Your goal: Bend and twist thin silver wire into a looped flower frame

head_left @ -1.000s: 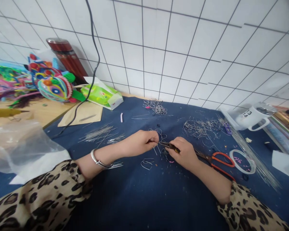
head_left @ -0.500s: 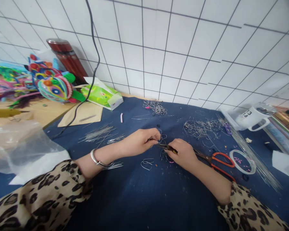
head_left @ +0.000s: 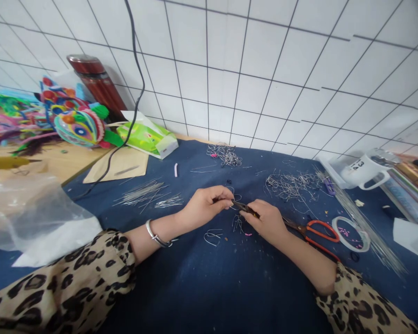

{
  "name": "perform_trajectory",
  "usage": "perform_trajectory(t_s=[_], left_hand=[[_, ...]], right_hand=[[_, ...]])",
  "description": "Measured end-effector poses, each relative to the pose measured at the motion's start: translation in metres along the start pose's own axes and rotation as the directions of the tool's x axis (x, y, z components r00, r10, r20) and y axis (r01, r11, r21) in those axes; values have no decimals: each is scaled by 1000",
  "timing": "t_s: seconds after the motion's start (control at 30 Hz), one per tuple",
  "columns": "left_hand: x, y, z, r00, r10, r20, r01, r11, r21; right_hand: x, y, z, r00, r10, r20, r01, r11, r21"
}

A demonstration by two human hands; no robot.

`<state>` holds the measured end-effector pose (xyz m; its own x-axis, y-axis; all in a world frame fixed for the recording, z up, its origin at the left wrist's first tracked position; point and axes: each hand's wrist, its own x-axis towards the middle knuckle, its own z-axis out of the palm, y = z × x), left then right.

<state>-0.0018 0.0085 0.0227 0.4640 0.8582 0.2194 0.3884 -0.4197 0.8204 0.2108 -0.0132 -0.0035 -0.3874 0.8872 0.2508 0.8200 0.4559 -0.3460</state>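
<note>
My left hand [head_left: 205,205] is closed in a pinch on a thin piece of wire above the dark blue cloth [head_left: 209,287]. My right hand [head_left: 269,221] grips small dark pliers [head_left: 244,208], whose tip meets the wire at my left fingertips. Bent wire pieces [head_left: 213,235] lie on the cloth just below the hands. A silver bangle [head_left: 155,236] sits on my left wrist. Both sleeves have a leopard print.
Orange-handled scissors [head_left: 315,233] lie right of my right hand, beside a clear tape ring [head_left: 351,233]. Straight wires [head_left: 146,195] and tangled wire heaps [head_left: 292,184] lie on the cloth. A white mug [head_left: 364,170], green packet [head_left: 148,137], colourful ornaments [head_left: 78,125] and plastic sheet [head_left: 31,208] stand around.
My left forearm has slid right and slightly forward. Both hands stayed joined at the pliers' tip, shifting slightly up and right.
</note>
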Motion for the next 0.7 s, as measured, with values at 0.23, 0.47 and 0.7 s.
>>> perform_trajectory(t_s=[0.23,0.47,0.7], left_hand=[[1,-1,4,997,-3,-77,-6,993,-116],[1,-2,3,997,-21,-76,8,985,-170],[3,-3,2,969,-239,-62,185,868,-462]], right_hand=[[-1,0,0,1000,-15,14,15,1000,-17],[-2,-3,1,997,-65,41,66,997,-30],[-5,-5,-3,986,-138,-94,111,964,-242]])
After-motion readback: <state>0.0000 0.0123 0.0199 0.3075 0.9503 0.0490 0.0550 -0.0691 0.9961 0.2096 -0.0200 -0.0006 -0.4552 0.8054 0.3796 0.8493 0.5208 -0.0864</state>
